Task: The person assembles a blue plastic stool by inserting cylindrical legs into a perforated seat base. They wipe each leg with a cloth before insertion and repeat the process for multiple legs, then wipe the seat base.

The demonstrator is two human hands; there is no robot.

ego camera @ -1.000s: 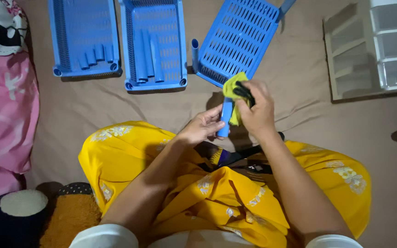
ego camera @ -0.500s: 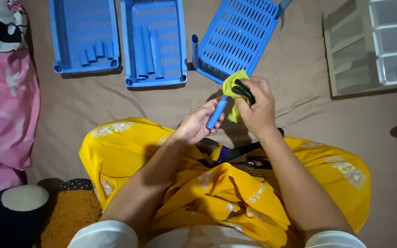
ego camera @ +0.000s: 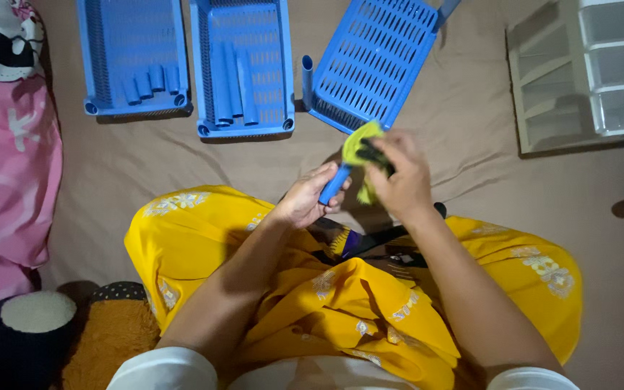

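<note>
My left hand (ego camera: 310,196) grips the lower end of a short blue plastic tube (ego camera: 334,184), held slanted over my lap. My right hand (ego camera: 399,172) is closed on a yellow-green cloth with a dark patch (ego camera: 362,148), pressed around the tube's upper end. Both hands hover above my crossed legs in yellow floral fabric (ego camera: 341,289). Just beyond the cloth lies a tilted blue perforated tray (ego camera: 370,61).
Two more blue slotted trays (ego camera: 133,58) (ego camera: 241,68) with blue tubes inside lie on the tan sheet at the top. A cream shelf frame (ego camera: 543,87) and clear drawer unit (ego camera: 619,65) stand at right. A pink pillow (ego camera: 9,159) and plush toys (ego camera: 74,325) lie at left.
The tube has swung from upright to slanted, its lower end moving left with my left hand. My right hand has slid the cloth slightly down and left along its top.
</note>
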